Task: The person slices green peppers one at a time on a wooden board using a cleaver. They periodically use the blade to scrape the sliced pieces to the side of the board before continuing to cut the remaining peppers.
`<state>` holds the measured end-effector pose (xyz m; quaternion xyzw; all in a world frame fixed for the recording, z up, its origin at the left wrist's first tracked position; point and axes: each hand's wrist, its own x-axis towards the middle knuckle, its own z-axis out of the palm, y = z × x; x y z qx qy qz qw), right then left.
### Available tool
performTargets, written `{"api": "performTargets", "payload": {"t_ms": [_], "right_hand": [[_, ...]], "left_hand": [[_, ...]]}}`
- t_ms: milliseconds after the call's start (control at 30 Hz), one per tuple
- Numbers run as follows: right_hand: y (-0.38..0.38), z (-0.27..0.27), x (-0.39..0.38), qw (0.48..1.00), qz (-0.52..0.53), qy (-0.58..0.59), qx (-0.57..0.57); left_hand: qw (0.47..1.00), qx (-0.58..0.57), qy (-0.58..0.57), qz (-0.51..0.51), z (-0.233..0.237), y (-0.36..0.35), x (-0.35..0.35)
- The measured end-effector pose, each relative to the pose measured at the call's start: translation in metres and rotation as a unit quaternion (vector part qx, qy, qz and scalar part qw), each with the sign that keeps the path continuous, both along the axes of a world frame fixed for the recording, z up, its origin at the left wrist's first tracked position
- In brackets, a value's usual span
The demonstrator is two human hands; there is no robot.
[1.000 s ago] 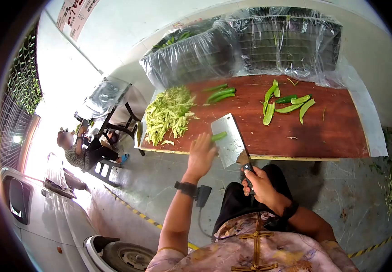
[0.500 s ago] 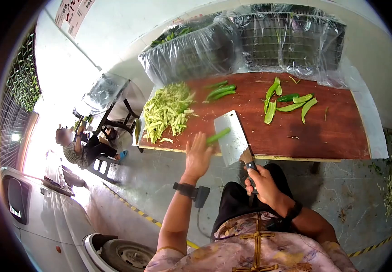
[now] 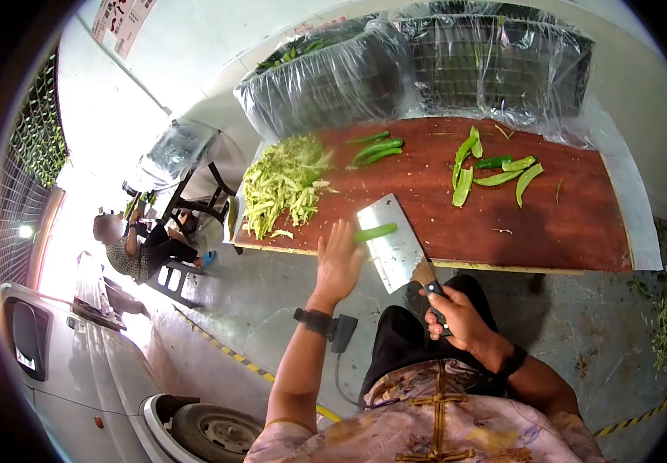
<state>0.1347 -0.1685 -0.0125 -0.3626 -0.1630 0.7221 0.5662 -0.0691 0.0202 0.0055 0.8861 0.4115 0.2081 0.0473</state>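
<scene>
My left hand is at the table's near edge, back up, with a green pepper held under its fingers. The pepper's free end sticks out to the right, over the blade of a wide cleaver. My right hand is closed round the cleaver's black handle. The blade points up and left, partly past the table edge. A heap of pale green shreds lies left of my hands. Whole green peppers rest beyond the blade, and split pepper halves lie to the right.
The reddish-brown wooden table spans the work area. Two plastic-lined crates stand along its back, against the wall. At the left a person sits on a stool beside another table. A parked vehicle fills the lower left.
The cleaver has shifted slightly down and left, its blade tilting a little more. My right hand moved a little right and down with the handle. My left hand stays nearly in place with the pepper.
</scene>
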Motion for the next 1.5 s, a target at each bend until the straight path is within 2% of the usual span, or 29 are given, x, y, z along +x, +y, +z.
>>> {"api": "performTargets", "payload": {"t_ms": [133,533,700,833,1033,1100,1233,1333,1400,1433,1500], "right_hand": [[0.016,-0.003,-0.013,0.999,0.023,0.021,-0.006],[0.04,-0.005,-0.037,0.999,0.016,-0.035,0.002],[0.05,-0.005,-0.041,0.998,0.004,-0.052,0.018],[0.055,-0.008,-0.037,0.998,0.013,-0.053,0.027],[0.056,-0.009,-0.037,0.998,0.013,-0.063,0.023],[0.056,-0.007,-0.037,0.998,0.007,-0.057,0.019],[0.064,-0.007,-0.036,0.997,0.009,-0.07,0.014],[0.07,-0.008,-0.034,0.996,0.014,-0.078,0.028],[0.072,-0.006,-0.033,0.998,0.009,-0.06,0.006],[0.072,-0.004,-0.031,0.998,0.013,-0.063,0.007],[0.072,0.0,-0.026,0.994,-0.013,-0.104,0.032]], "left_hand": [[1.0,-0.009,0.006,0.001,0.005,-0.002,0.001],[1.0,0.003,0.008,0.008,-0.003,0.004,0.001],[0.999,-0.046,-0.001,0.023,0.004,0.005,0.002],[0.999,-0.041,-0.027,0.021,0.008,0.006,0.005],[0.992,-0.029,-0.121,0.031,0.005,0.0,0.014],[0.986,0.045,-0.158,-0.003,0.003,0.003,0.016],[0.981,0.057,-0.184,-0.004,0.005,0.004,0.017],[0.97,0.11,-0.215,-0.002,0.009,0.003,0.018],[0.945,-0.013,-0.324,0.038,0.014,0.003,0.021],[0.944,-0.01,-0.327,0.041,0.013,0.008,0.02],[0.911,-0.036,-0.392,0.121,0.008,0.018,0.017]]}}
